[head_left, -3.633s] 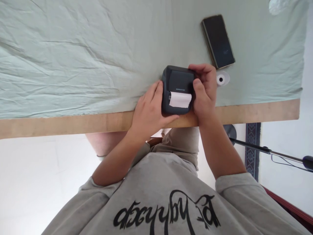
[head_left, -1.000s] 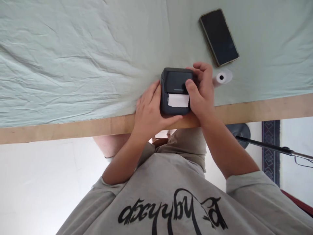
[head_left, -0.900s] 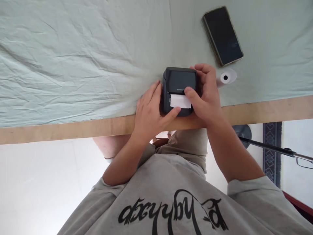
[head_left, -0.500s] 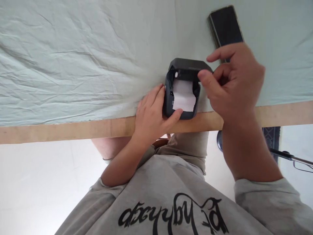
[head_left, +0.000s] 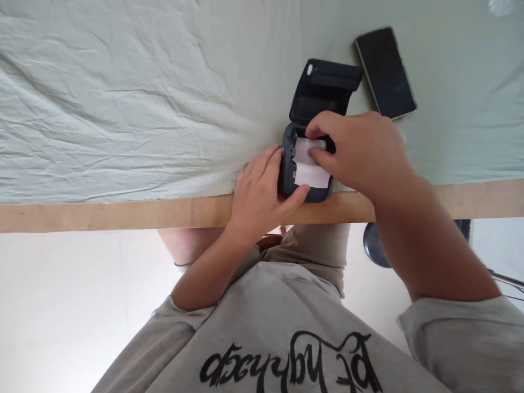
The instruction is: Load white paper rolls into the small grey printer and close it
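R hand (head_left: 362, 150): pinches paper roll (head_left: 310, 170) | L hand (head_left: 257, 195): grips printer (head_left: 323, 93)

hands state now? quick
Left hand: closed around the printer base.
Right hand: fingers pinching the paper roll inside the open printer.

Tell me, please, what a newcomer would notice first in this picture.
First, the small black printer at the near edge of the table, its lid standing open. The right hand pinches the white paper roll inside it, while the left hand grips its side. A dark phone lies on the green cloth beyond.
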Motion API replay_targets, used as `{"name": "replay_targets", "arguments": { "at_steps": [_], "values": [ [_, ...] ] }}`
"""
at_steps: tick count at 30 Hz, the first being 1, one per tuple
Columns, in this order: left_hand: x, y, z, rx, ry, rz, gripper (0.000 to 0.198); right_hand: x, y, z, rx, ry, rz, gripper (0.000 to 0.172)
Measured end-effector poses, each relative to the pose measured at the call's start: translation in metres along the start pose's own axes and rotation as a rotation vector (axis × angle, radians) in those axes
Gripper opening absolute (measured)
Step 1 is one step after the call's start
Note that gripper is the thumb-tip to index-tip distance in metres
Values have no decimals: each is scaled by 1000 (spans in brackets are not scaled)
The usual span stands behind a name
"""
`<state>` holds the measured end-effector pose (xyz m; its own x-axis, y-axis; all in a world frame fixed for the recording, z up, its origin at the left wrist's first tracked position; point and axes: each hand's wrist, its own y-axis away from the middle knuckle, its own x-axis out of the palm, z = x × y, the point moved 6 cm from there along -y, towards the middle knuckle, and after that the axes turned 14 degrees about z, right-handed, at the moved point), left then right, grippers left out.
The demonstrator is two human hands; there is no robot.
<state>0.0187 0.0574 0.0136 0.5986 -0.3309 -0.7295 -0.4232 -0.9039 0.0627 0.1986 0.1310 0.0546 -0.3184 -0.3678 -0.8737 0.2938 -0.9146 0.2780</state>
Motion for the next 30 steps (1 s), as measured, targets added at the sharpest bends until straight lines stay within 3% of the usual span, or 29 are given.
{"name": "replay_targets", "arguments": {
  "at_steps": [5,9,11,13,15,16,17,19,21,22,23,27,30],
  "values": [
    [-3,2,-2,51,55,-1,90,-5,-14,9,17,272,175,32],
    [-5,4,-3,43,72,3,97,-22,-8,20,-61,155,145,40],
    [-5,5,-3,43,83,7,98,-33,2,14,-93,-64,65,40],
    [-4,5,-3,43,93,14,99,-41,15,-9,-90,-392,-63,39],
    [-4,5,-3,37,99,21,100,-49,36,-48,-98,-763,-362,30],
    [-4,5,-3,33,101,24,101,-48,48,-73,-60,-935,-498,33],
    [-4,4,-3,31,102,27,102,-42,58,-97,42,-1033,-548,43],
    [-5,4,-3,30,104,30,102,-29,78,-140,266,-1091,-614,40],
    [-5,5,-3,38,107,31,101,-19,95,-166,385,-1109,-647,35],
    [-5,5,-3,43,107,29,101,-17,105,-174,430,-1099,-728,24],
    [-5,5,-3,47,106,25,101,-13,111,-177,458,-1079,-763,18],
    [-5,5,-1,49,95,11,103,-2,121,-167,495,-929,-822,28],
    [-4,4,-1,44,90,2,104,0,120,-158,438,-782,-851,33]
  ]
}}
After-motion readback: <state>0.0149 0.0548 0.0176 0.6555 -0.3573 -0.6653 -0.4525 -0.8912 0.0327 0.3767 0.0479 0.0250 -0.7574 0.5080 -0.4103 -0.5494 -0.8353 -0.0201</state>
